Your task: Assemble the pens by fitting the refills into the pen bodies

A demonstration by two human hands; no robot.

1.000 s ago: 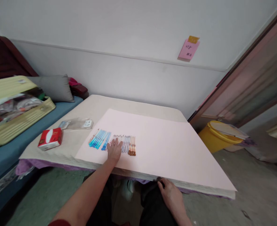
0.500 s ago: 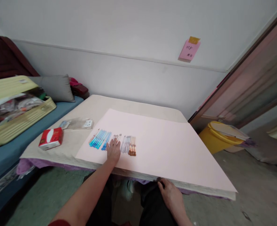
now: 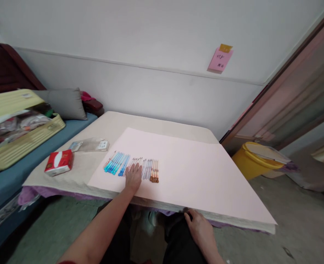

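A row of pens lies on a large pale pink sheet (image 3: 195, 172) that covers the table: blue pens (image 3: 116, 162) at the left, clear pale ones (image 3: 146, 165) in the middle, orange-brown ones (image 3: 154, 171) at the right. My left hand (image 3: 133, 176) rests flat on the middle of the row, fingers stretched out over the pale pens. My right hand (image 3: 199, 229) lies below the table's front edge on my dark-trousered lap, fingers loosely curled, with nothing visible in it.
A red tissue pack (image 3: 59, 162) and a clear plastic packet (image 3: 89, 145) lie on the table's left part. An open yellow suitcase (image 3: 19, 137) and a grey pillow (image 3: 63, 102) sit on the blue bed at left. A yellow bucket (image 3: 254, 159) stands at right.
My left hand has shifted slightly over the pens, first a little left and then back; the middle pens have closed up. My right hand has not moved.
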